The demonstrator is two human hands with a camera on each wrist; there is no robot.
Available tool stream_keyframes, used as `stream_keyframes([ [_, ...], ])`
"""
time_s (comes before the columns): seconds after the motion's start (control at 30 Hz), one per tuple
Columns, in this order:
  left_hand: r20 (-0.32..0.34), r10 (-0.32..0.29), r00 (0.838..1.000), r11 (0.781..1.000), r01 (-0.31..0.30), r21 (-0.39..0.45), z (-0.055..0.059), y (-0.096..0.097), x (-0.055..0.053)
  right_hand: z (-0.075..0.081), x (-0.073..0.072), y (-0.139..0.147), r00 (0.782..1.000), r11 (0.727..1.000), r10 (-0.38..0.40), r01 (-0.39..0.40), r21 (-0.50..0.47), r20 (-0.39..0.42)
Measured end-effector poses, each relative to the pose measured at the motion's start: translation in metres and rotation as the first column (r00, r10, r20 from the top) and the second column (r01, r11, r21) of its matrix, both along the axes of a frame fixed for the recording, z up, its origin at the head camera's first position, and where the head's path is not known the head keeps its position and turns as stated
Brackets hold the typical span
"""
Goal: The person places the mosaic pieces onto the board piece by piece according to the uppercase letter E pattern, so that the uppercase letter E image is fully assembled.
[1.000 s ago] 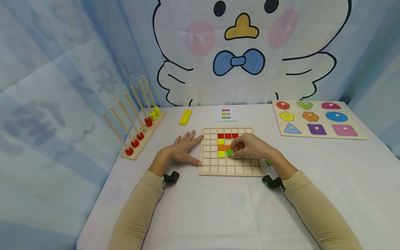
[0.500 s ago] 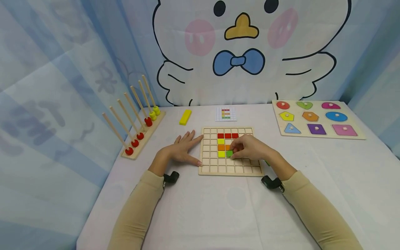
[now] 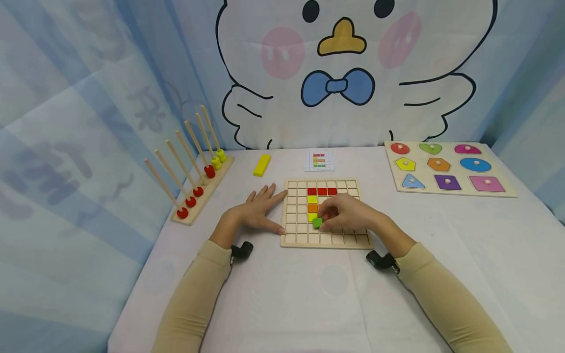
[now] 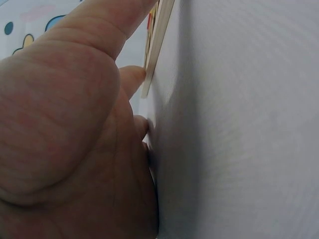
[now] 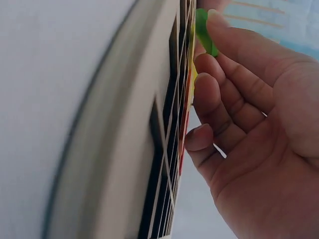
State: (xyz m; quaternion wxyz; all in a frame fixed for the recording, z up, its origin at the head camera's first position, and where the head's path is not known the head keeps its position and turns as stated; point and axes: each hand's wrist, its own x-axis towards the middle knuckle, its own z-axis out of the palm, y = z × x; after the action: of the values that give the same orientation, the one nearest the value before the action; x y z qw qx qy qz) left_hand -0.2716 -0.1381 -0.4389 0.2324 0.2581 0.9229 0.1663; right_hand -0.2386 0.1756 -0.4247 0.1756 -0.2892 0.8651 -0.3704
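A wooden grid board point(image 3: 326, 246) lies in the middle of the table. Fitted into its cells are a row of red tiles point(image 3: 322, 191), a yellow tile point(image 3: 312, 199), an orange tile point(image 3: 312, 208) and a second yellow tile point(image 3: 311, 216). My right hand point(image 3: 350, 213) pinches a green square block point(image 3: 317, 223) between thumb and fingers, just over the board near the lower yellow tile. In the right wrist view the green block point(image 5: 203, 31) shows at the fingertips. With fingers spread, my left hand point(image 3: 256, 212) rests on the table, its thumb and index fingertips touching the board's left edge.
Behind the board lie a pattern card point(image 3: 320, 161) and a yellow bar point(image 3: 262, 165). A pegged bead stand point(image 3: 227, 169) is at the left. A shape puzzle board point(image 3: 421, 169) lies at the back right. Curtains point(image 3: 335, 127) enclose the table.
My right hand has shifted left and a little nearer with the green block, away from the cell beside the yellow tile. A green piece by the right wrist is now hidden. The left hand stays put.
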Motion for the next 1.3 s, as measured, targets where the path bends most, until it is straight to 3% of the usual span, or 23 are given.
stream_keyframes([
  [0.27,0.003,0.007,1.000,1.000,-0.007,-0.002,0.000,0.001,0.000,0.000,0.005,-0.008,0.999,0.999,0.042,-0.042,0.012,-0.019],
  [0.87,0.005,0.007,1.000,1.000,-0.007,-0.010,0.001,0.000,0.000,-0.003,0.008,-0.013,0.996,0.998,0.047,-0.044,0.045,-0.079],
  [1.3,0.014,0.009,1.000,1.000,-0.009,0.002,0.000,0.000,-0.001,0.008,0.004,-0.002,0.992,1.000,-0.023,0.024,0.005,-0.127],
])
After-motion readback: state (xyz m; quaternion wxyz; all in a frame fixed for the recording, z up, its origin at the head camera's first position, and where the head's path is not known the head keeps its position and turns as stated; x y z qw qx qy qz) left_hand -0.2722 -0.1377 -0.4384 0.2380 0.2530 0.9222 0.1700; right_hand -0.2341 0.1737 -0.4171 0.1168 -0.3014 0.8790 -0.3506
